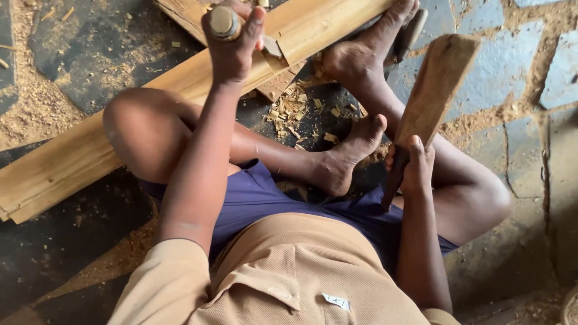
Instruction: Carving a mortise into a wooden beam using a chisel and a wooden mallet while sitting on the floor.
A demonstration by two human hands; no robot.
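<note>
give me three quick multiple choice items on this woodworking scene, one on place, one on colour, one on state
1. Where does the long pale wooden plank lie?
A. across the floor under the left knee
B. on a bench
C. against a wall

2. What colour are the shorts?
A. red
B. dark blue
C. white

3. How is the flat wooden mallet held?
A. lying on the floor
B. raised in the right hand
C. tucked under a foot

Answers: 1 A, it runs along the ground; 2 B, blue cloth shows; 3 B, lifted while the left hand grips a wooden-handled chisel.

It was a woodworking spot on a stone-paved floor, strewn with sawdust and wood chips beside a long plank
</note>
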